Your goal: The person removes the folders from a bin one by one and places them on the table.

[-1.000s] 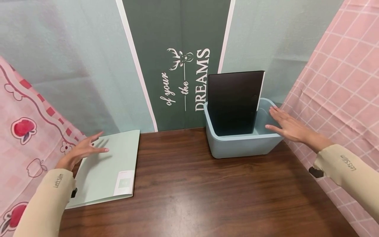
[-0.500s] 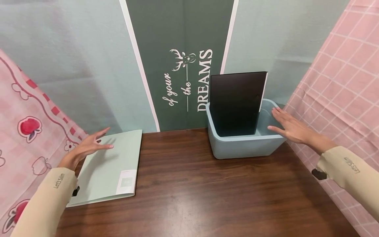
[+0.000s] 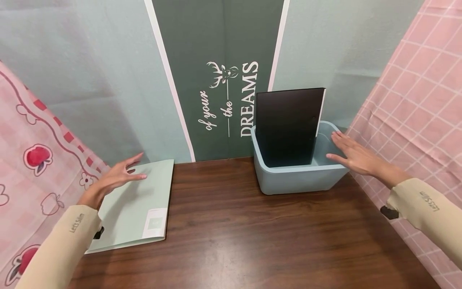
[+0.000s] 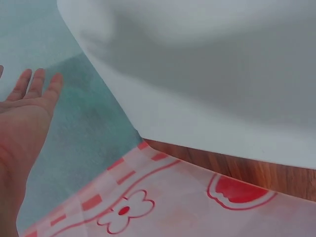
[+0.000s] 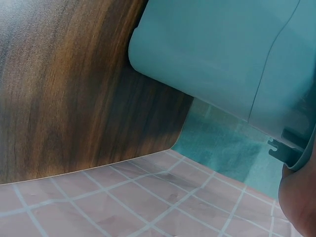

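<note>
A pale green folder [image 3: 135,210] with a white label lies flat at the table's left; it fills much of the left wrist view [image 4: 222,118]. Over its far left part hovers my left hand [image 3: 116,177], thumb and fingers spread, holding nothing. To the right stands a blue-grey plastic bin [image 3: 299,180]. My right hand [image 3: 355,155] rests on the bin's right rim with its fingers straight. Inside the bin a flat black folder or board [image 3: 288,124] with a white edge stands upright, rising well above the rim. The right wrist view shows the bin's outer wall [image 5: 212,54] and part of that hand [image 5: 298,197].
A brown wood-grain table [image 3: 216,224] lies between folder and bin. Grey-green cloth with printed lettering [image 3: 229,104] hangs behind. Pink patterned cloth [image 3: 39,176] borders the left side, pink checked cloth [image 3: 408,100] the right.
My left hand has moved rightward and slightly away from me over the green folder. The right hand stays at the bin's rim. The head view has shifted slightly.
</note>
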Demonstrator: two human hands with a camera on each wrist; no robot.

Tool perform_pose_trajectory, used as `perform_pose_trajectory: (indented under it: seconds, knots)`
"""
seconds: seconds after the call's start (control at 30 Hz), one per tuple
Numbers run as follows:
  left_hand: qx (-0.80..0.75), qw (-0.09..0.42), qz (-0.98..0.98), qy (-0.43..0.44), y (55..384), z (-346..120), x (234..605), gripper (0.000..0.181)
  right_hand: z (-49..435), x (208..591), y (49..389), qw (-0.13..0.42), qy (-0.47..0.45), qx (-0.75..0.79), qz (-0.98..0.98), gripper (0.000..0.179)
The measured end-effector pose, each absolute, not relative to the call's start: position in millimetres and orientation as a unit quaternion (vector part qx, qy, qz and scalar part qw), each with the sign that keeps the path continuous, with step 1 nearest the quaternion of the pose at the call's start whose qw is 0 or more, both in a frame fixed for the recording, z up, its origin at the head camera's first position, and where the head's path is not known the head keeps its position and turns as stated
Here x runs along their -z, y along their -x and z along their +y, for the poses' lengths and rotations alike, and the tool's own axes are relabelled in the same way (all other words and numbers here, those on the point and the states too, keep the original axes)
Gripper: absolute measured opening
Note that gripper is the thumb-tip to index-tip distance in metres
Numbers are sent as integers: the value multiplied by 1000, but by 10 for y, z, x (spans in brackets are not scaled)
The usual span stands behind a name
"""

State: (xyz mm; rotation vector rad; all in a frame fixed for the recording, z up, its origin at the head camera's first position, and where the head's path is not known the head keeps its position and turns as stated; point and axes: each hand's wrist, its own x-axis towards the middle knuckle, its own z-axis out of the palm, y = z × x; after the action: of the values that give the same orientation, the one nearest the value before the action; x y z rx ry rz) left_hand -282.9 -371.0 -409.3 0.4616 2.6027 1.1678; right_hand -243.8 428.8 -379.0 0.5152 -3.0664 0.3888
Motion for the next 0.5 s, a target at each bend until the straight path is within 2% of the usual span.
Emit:
perform_pose_trajectory:
  seconds: [0.5]
  knots:
    - [-433,145,870,-184,2812,-3516,4082,93,4286,3805,2448,5,-162,-114,-980,85]
